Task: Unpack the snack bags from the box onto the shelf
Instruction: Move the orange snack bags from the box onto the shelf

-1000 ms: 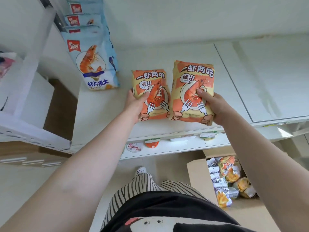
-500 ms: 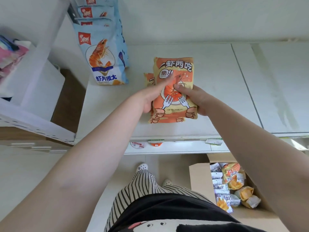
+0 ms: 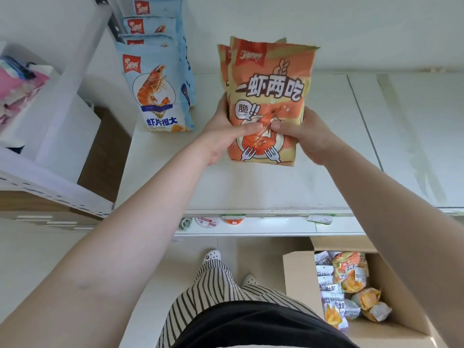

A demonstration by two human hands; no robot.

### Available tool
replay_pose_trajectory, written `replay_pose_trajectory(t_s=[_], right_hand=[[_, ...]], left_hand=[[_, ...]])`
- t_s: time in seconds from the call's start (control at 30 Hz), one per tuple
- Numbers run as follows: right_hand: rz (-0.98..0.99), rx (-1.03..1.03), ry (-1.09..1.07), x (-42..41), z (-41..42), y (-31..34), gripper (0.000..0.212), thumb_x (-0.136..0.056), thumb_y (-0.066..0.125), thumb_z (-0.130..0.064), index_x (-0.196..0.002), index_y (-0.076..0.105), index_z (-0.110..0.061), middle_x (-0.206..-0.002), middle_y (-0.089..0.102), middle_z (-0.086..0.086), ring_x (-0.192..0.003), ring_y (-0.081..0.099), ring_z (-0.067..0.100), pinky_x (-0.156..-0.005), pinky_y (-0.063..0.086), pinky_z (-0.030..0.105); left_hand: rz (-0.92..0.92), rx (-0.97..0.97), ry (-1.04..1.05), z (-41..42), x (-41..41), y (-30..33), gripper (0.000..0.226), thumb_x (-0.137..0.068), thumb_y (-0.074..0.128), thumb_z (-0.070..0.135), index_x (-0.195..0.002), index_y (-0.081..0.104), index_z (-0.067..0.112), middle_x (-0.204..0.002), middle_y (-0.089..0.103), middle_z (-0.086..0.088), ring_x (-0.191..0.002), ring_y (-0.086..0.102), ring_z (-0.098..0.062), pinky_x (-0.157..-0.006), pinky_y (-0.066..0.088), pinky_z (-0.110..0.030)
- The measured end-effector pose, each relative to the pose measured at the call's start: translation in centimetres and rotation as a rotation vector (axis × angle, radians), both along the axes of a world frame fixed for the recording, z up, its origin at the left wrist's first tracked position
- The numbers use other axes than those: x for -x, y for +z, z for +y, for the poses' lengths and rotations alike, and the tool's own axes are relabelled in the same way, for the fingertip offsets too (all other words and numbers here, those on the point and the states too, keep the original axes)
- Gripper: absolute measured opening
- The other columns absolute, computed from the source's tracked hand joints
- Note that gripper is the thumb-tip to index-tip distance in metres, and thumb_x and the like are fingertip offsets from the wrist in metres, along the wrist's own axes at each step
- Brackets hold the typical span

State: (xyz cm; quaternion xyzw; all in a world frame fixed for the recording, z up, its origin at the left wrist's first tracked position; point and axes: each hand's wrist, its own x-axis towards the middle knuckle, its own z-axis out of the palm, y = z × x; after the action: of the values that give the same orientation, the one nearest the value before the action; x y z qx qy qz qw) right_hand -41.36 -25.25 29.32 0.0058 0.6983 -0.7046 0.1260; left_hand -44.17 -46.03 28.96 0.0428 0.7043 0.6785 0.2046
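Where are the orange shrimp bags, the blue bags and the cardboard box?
orange shrimp bags (image 3: 271,89): head view, on the front bag's printed lettering.
blue bags (image 3: 155,94): head view, on the front bag's shrimp picture.
cardboard box (image 3: 300,280): head view, on its left wall.

Two stacked orange shrimp-snack bags (image 3: 270,96), upright

The front orange snack bag (image 3: 270,101), in the upper middle of the frame, carries the big characters "一虾两吃", and a speech bubble with "脆!!" and small "CRISPY" under it. Its red logo at the top is too blurred to read. The front blue bag (image 3: 158,91), in the upper left, shows "虾片很大" and "CRISP" near the bottom. In the box (image 3: 298,277), lower right, small white packets (image 3: 326,281) read "WATUDOU".
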Motion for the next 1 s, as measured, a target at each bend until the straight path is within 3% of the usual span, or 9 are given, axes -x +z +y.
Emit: replay_pose_trajectory(t_s=[0.07,0.17,0.27,0.4,0.53,0.63,0.7,0.83,1.0], right_hand=[[0.070,-0.084,0.047,-0.3,0.9,-0.4,0.074,-0.071,0.079,0.000,-0.137,0.045,-0.001,-0.123,0.066,0.016,-0.109,0.067,0.026,-0.078,0.057,0.032],[0.039,-0.238,0.118,-1.7,1.4,-2.3,0.082,-0.068,0.080,0.012,-0.139,0.042,0.000,-0.108,0.073,-0.005,-0.103,0.068,0.009,-0.083,0.053,0.030],[0.022,-0.191,0.180,-3.3,1.5,-4.1,0.107,-0.066,0.082,0.011,-0.151,0.023,-0.014,-0.128,0.064,0.005,-0.117,0.063,0.018,-0.089,0.055,0.035],[0.049,-0.030,0.191,-4.0,1.3,-4.2,0.122,-0.070,0.081,0.003,-0.154,0.003,-0.035,-0.148,0.045,0.010,-0.132,0.051,0.026,-0.098,0.052,0.042],[-0.036,-0.014,0.134,-3.8,1.5,-3.8,0.142,-0.058,0.092,-0.029,-0.153,-0.012,-0.037,-0.152,0.041,0.004,-0.137,0.046,0.021,-0.103,0.048,0.036],[-0.017,-0.012,0.141,-3.3,1.5,-4.0,0.137,-0.061,0.093,-0.026,-0.155,-0.007,-0.033,-0.153,0.040,0.009,-0.138,0.044,0.029,-0.110,0.039,0.055],[0.002,-0.016,0.158,-3.1,1.3,-4.0,0.126,-0.066,0.090,-0.016,-0.155,0.002,-0.029,-0.151,0.042,0.012,-0.135,0.047,0.032,-0.107,0.040,0.059],[0.015,-0.034,0.175,-3.0,1.1,-4.4,0.105,-0.067,0.088,-0.015,-0.150,0.024,-0.017,-0.140,0.053,0.018,-0.127,0.055,0.034,-0.102,0.047,0.056],[0.087,0.033,0.082,-2.8,0.4,-3.5,0.098,-0.066,0.083,-0.006,-0.145,0.025,-0.013,-0.133,0.057,0.018,-0.120,0.060,0.031,-0.089,0.055,0.040]], left_hand=[[0.135,0.062,-0.105,-0.6,-0.3,0.0,0.100,-0.064,0.085,0.005,-0.142,0.024,0.018,-0.124,0.057,0.007,-0.112,0.059,-0.004,-0.084,0.051,-0.017],[0.172,0.157,-0.246,-0.8,-1.7,-1.1,0.115,-0.061,0.088,0.010,-0.146,0.010,0.016,-0.123,0.050,0.015,-0.114,0.051,0.002,-0.084,0.045,-0.005],[0.147,0.060,-0.262,-0.7,-3.1,-2.5,0.137,-0.054,0.090,0.023,-0.149,-0.009,0.024,-0.137,0.045,0.003,-0.119,0.052,-0.001,-0.090,0.049,-0.015],[0.150,0.016,-0.197,-0.7,-4.3,-2.6,0.153,-0.045,0.090,0.046,-0.145,-0.025,0.034,-0.136,0.038,0.009,-0.122,0.050,-0.001,-0.095,0.049,-0.024],[0.210,0.059,-0.174,-1.6,-4.0,-2.4,0.141,-0.049,0.087,0.054,-0.149,-0.010,0.035,-0.149,0.026,0.003,-0.134,0.037,-0.003,-0.106,0.042,-0.035],[0.225,0.027,-0.137,-1.7,-3.8,-2.1,0.132,-0.047,0.086,0.056,-0.146,0.002,0.028,-0.147,0.028,0.005,-0.129,0.039,0.004,-0.102,0.046,-0.027],[0.208,-0.009,-0.169,-1.5,-3.7,-2.1,0.134,-0.047,0.087,0.053,-0.145,-0.002,0.026,-0.146,0.032,-0.002,-0.127,0.045,-0.003,-0.097,0.050,-0.025],[0.164,0.007,-0.211,-1.0,-3.9,-3.1,0.137,-0.048,0.088,0.049,-0.145,-0.006,0.023,-0.143,0.042,-0.007,-0.122,0.053,-0.007,-0.088,0.052,-0.022],[0.245,-0.008,-0.157,-0.4,-3.4,-2.3,0.114,-0.058,0.084,0.047,-0.136,0.005,0.021,-0.141,0.041,-0.014,-0.124,0.053,-0.017,-0.091,0.052,-0.027]])
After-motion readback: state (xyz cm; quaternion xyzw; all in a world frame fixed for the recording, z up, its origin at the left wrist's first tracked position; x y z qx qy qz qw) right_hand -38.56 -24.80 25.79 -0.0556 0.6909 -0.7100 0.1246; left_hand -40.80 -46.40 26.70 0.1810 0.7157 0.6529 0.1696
